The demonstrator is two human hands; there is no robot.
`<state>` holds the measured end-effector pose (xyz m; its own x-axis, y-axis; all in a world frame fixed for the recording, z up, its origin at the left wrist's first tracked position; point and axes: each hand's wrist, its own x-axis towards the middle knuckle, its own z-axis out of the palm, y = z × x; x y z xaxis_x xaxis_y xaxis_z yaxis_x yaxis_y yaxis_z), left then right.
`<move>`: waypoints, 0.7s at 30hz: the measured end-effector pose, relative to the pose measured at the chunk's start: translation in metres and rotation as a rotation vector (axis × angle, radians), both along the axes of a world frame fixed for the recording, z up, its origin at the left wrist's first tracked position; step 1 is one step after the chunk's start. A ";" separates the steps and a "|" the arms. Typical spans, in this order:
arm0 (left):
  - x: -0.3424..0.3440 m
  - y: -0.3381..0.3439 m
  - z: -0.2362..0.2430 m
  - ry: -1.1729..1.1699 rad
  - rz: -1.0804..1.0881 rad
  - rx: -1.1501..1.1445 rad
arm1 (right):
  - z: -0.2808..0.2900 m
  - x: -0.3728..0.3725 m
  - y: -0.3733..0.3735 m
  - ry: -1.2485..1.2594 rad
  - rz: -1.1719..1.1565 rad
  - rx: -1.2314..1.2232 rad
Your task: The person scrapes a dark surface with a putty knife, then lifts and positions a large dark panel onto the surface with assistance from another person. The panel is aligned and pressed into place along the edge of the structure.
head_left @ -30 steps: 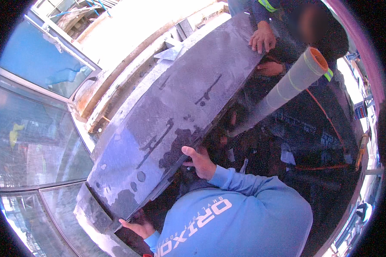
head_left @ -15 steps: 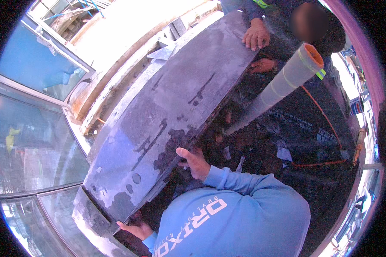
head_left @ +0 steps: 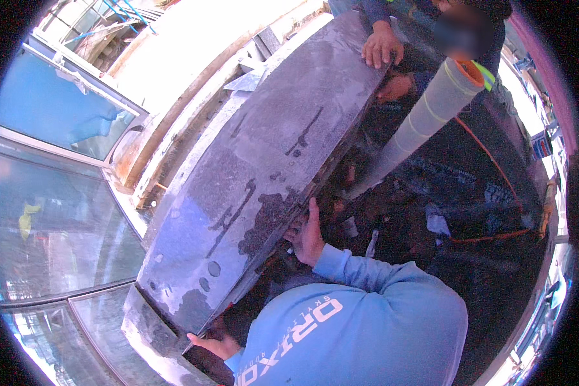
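Note:
A large grey curved panel (head_left: pixel 283 122) with dark stains slopes from the far top down to the near left. My left hand (head_left: pixel 219 346) grips its near corner, thumb on the rim and fingers mostly hidden in shadow below. Farther along the same edge is my right hand (head_left: pixel 307 237). Its fingers curl against the panel's edge and its thumb points up. At the far end, another person's hand (head_left: pixel 382 45) lies on top of the panel, and their other hand (head_left: pixel 395 87) is just beneath the edge.
A pale roll (head_left: pixel 424 112) with an orange inside leans to the right of the panel. Dark sheeting (head_left: pixel 457 186) with an orange cord (head_left: pixel 495 235) covers the right side. Glass panes (head_left: pixel 58 219) stand on the left. A pale ledge (head_left: pixel 167 125) runs behind the panel.
My right hand has slid farther along the edge, and its thumb has come off the panel's top. My left hand keeps its grip on the corner. The other person's head has lowered.

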<state>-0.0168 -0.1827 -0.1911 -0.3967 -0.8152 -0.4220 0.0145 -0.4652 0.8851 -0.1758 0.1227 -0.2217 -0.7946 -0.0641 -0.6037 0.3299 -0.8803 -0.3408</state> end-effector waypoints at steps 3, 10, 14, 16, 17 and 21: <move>-0.005 0.041 0.038 -0.128 0.223 -0.184 | 0.014 -0.004 -0.014 -0.006 0.019 -0.129; 0.019 -0.021 -0.018 0.119 -0.125 0.111 | 0.017 -0.010 -0.014 -0.105 -0.066 -0.073; 0.018 -0.009 -0.003 0.270 -0.186 0.194 | 0.023 -0.010 -0.014 -0.131 -0.060 -0.049; 0.018 0.002 -0.001 0.097 -0.173 -0.047 | 0.007 -0.010 -0.019 -0.022 -0.117 -0.114; 0.017 0.003 -0.001 0.048 -0.170 -0.107 | -0.003 -0.010 -0.022 0.030 -0.155 -0.169; 0.022 -0.006 -0.006 0.058 -0.172 -0.118 | -0.007 -0.011 -0.032 0.139 -0.271 -0.311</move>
<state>0.0056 -0.1887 -0.1975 -0.5549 -0.7760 -0.3001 -0.0033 -0.3586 0.9335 -0.1865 0.0902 -0.2288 -0.8801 -0.0043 -0.4747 0.0429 -0.9966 -0.0705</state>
